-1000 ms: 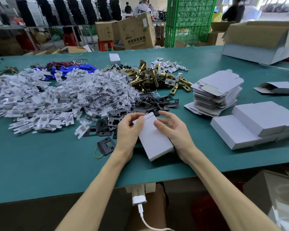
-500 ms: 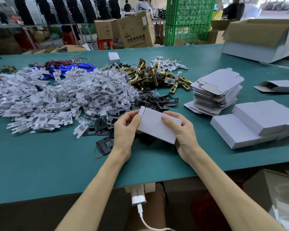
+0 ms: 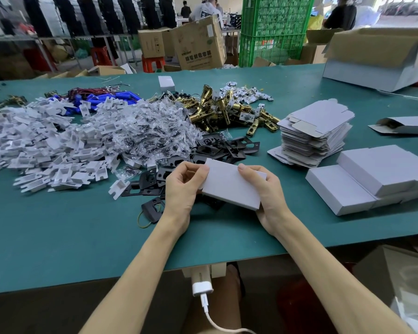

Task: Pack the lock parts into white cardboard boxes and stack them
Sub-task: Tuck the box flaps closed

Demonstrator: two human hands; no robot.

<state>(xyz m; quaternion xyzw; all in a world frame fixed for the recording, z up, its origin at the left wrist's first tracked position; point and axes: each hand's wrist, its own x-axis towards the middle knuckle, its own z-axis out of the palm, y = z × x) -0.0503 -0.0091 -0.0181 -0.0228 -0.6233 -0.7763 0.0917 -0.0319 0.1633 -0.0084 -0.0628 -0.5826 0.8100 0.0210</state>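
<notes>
Holds one closed white box (image 3: pixel 229 186) in both hands, just above the green table (image 3: pixel 82 237) and over the near fringe of the black plates (image 3: pixel 227 148). Left hand (image 3: pixel 182 189) curled against the box's left end, thumb at the top corner; right hand (image 3: pixel 268 196) wrapped round the right end, thumb on top. Contents hidden.

To the right, closed white boxes (image 3: pixel 372 179) stacked in two layers. Behind them a pile of flat box blanks (image 3: pixel 316 133), with a half-formed box (image 3: pixel 403 125) lying open-ended further right. Large open carton (image 3: pixel 381 56) at the far right; interior not visible.

Loose heaps beyond the hands: brass latches (image 3: pixel 217 109), clear bags (image 3: pixel 150 131), white plastic pieces (image 3: pixel 34 145).

Bare green surface between the hands and the near table edge, and left of the forearms.

Against one second ago: box turned from pointing away to lying crosswise. Heaps and stacks unchanged.
</notes>
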